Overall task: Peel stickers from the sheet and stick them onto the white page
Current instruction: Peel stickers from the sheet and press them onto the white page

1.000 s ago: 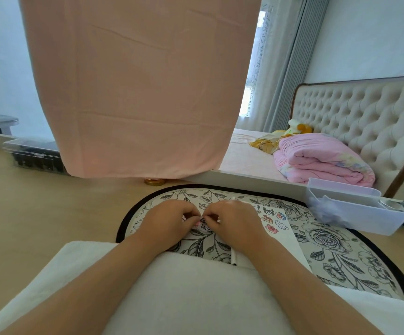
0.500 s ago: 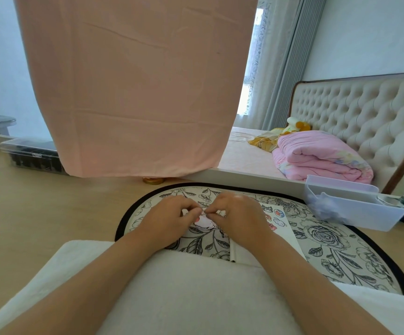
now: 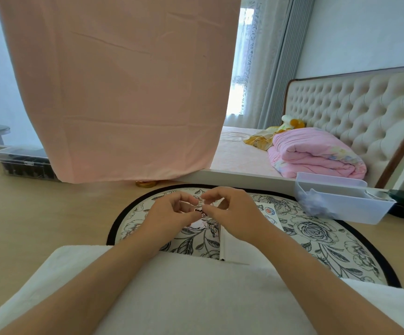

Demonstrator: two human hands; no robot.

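Note:
Both my hands meet over the floral mat (image 3: 317, 238). My left hand (image 3: 169, 216) and my right hand (image 3: 235, 213) pinch a small sticker piece (image 3: 202, 212) between thumbs and forefingers, lifted a little above the mat. A pink and white part of it (image 3: 198, 224) hangs below my fingers. The white page (image 3: 270, 213) lies under and to the right of my right hand, with a few colourful stickers on it. A white pen (image 3: 222, 245) lies along the page's left edge.
A clear plastic bin (image 3: 341, 201) stands at the mat's right rear. A white cushion (image 3: 172, 298) lies under my forearms. A pink cloth (image 3: 123, 88) hangs ahead. A dark storage box (image 3: 24, 163) sits far left, a gold lid (image 3: 145, 183) by the cloth's hem.
Both hands have risen off the mat and moved slightly away from me, still pinching the sticker piece, which now shows more clearly between the fingertips.

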